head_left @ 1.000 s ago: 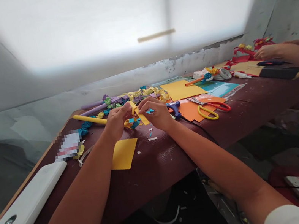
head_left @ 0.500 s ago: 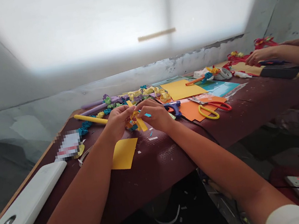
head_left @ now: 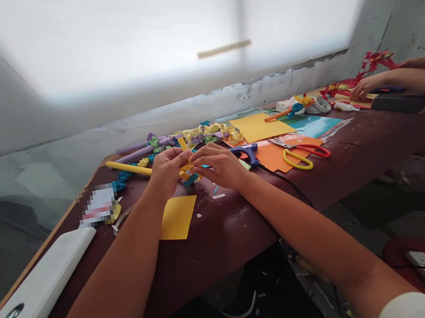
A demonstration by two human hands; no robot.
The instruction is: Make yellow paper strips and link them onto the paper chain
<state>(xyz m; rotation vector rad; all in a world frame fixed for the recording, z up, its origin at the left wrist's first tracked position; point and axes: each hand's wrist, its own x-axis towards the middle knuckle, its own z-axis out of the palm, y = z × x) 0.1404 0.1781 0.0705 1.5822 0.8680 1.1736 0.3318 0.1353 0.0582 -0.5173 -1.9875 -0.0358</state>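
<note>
Shifted slightly leftward since half a second ago, bringing the right hand (head_left: 219,163) in over the yellow paper strip (head_left: 182,143) and hiding the loose end then seen hanging below the fingers. Also see, at the far right, a red paper craft (head_left: 378,61) spread wider than before, near a co-worker's hand (head_left: 372,84).

Holding the strip above the worktop (head_left: 227,244), between both hands. Pinching it in the left hand (head_left: 169,172), with the grip closed between thumb and fingers and the upper end pointing up past the fingertips. Closing the right grip on the same strip, close to the left thumb. Can see a blue paper scrap (head_left: 190,180) just below the fingers; cannot tell whether attached or behind.

Have a yellow paper square (head_left: 179,218) lying flat beside the left forearm. Notice a yellow stick (head_left: 129,168) running behind the left hand, with purple sticks (head_left: 138,154) and curled pale yellow paper (head_left: 215,129) beyond. Find a blue glue gun (head_left: 250,152) just beside the right hand, then scissors (head_left: 289,147) with yellow and red handles on orange paper (head_left: 268,160). See a white power bank (head_left: 48,281) near the left edge.
</note>
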